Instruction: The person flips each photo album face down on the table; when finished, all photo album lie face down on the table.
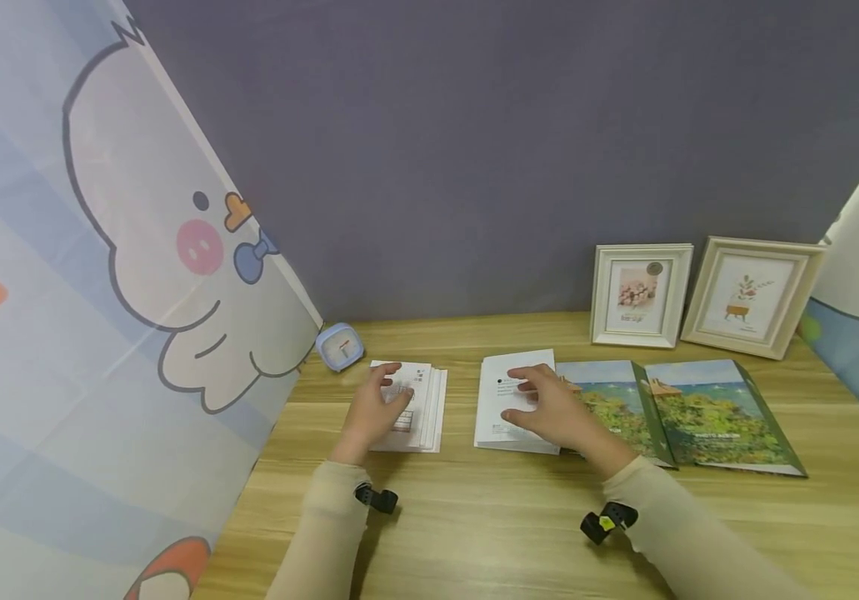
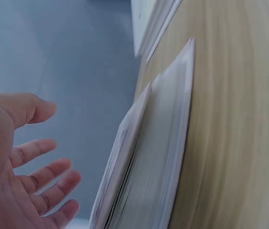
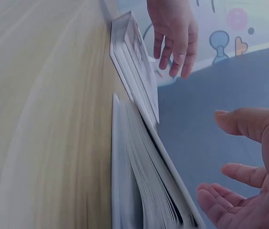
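My left hand (image 1: 378, 410) hovers over a white-covered book (image 1: 432, 417), fingers spread and slightly bent, holding nothing. In the left wrist view, a gap shows between that hand (image 2: 29, 176) and the book (image 2: 149, 157), whose page edges face the camera. Over another white-covered book (image 1: 495, 408) hangs my right hand (image 1: 552, 407), its thumb and fingers apart and nothing between them. The right wrist view shows this book (image 3: 144, 176) lying with its cover slightly raised off the pages, clear of the right hand (image 3: 256, 181).
Two albums with painted garden covers, a left one (image 1: 609, 400) and a right one (image 1: 714, 417), lie right of the books. Behind them stand a white picture frame (image 1: 598, 292) and a beige one (image 1: 796, 300). A small blue clock (image 1: 340, 346) stands at the table's back left.
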`<control>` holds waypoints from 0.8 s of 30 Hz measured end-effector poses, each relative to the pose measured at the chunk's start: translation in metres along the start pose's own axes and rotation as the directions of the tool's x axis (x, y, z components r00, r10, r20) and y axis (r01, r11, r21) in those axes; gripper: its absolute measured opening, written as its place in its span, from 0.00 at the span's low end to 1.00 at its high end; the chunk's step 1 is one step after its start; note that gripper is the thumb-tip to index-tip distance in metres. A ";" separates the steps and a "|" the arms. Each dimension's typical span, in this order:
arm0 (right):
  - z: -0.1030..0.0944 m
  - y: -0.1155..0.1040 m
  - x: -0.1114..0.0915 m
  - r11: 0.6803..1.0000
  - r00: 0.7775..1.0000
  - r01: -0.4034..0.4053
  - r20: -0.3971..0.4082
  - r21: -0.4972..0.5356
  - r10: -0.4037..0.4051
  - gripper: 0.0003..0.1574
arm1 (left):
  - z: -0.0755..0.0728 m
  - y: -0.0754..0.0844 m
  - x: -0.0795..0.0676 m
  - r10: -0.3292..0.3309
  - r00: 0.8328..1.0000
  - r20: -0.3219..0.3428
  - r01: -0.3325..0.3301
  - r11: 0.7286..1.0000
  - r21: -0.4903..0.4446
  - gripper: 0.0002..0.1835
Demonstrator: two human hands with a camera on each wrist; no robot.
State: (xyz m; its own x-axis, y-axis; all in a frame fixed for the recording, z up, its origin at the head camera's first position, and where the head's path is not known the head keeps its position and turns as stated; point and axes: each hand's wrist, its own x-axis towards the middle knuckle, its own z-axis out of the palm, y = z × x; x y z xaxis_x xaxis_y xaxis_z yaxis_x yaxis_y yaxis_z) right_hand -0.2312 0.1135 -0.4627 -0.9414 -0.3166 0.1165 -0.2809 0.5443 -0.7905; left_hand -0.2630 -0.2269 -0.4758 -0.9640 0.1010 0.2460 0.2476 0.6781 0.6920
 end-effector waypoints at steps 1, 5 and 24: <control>0.004 -0.002 0.002 1.000 1.000 -0.005 0.011 0.010 0.005 0.44 | -0.003 -0.003 -0.001 -0.011 1.000 -0.005 0.011 1.000 -0.010 0.29; 0.020 -0.010 0.012 0.998 0.998 -0.016 0.068 0.059 0.012 0.45 | -0.019 -0.014 -0.004 -0.059 0.998 -0.032 0.057 0.997 -0.048 0.30; 0.078 -0.024 0.046 0.998 0.988 -0.042 0.149 0.055 0.034 0.53 | -0.042 -0.053 -0.016 -0.277 0.959 0.058 0.283 0.943 -0.175 0.32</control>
State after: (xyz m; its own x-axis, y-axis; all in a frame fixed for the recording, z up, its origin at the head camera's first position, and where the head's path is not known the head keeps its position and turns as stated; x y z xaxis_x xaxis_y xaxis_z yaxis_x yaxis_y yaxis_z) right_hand -0.2527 0.0255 -0.4851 -0.9118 -0.4106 -0.0016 -0.2301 0.5140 -0.8264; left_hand -0.2565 -0.2951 -0.4885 -0.9988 -0.0488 0.0047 -0.0224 0.5410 0.8407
